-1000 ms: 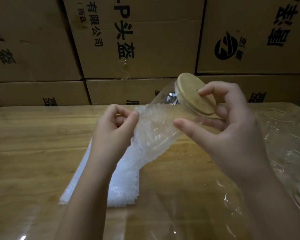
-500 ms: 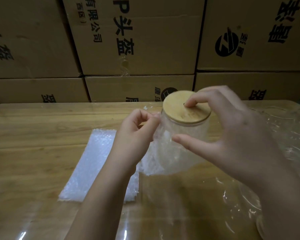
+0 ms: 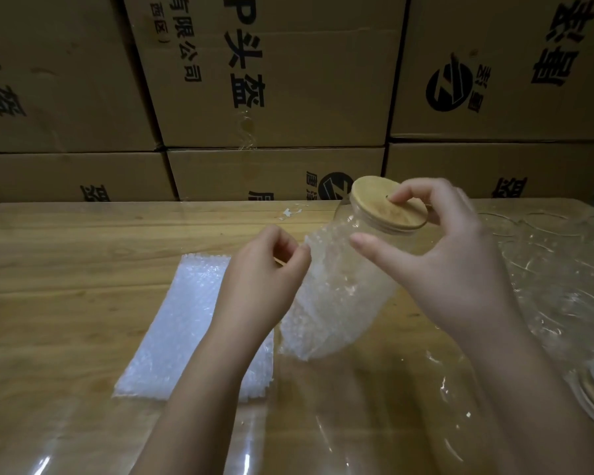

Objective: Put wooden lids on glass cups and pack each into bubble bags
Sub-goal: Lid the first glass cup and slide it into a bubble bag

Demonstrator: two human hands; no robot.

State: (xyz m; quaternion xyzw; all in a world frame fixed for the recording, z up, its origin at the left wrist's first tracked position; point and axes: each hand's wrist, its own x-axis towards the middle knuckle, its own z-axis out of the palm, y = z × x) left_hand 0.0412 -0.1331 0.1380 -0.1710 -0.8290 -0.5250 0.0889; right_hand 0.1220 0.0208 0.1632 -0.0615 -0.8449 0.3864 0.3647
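Holding the glass cup (image 3: 348, 219) over the table (image 3: 66, 269) at centre frame, I have my right hand (image 3: 439, 265) wrapped round its top, forefinger pressed on the wooden lid (image 3: 374, 204) and thumb against the glass wall, while my left hand (image 3: 264, 272) pinches the open edge of the bubble bag (image 3: 336, 303) between thumb and curled fingers. The cup leans, its long axis running from the lid at 1 o'clock to the base at 7 o'clock. The base and most of the body sit inside the bag, and the shoulder and lid stand out of it. The bag's mouth lies at 9 o'clock from the neck, right at the left fingertips, so I judge the left hand is the one to draw that edge up toward 1 o'clock along the axis while the right steadies the cup. The glass is clear and smooth; the lid is pale and round, looks fully seated, and has a small hole near its middle. A flat stack of spare bags (image 3: 192, 323) lies at 8 o'clock of the cup, what look like more cups sit under clear film (image 3: 546, 269) at 3 o'clock, and cardboard boxes (image 3: 271, 80) stand behind.
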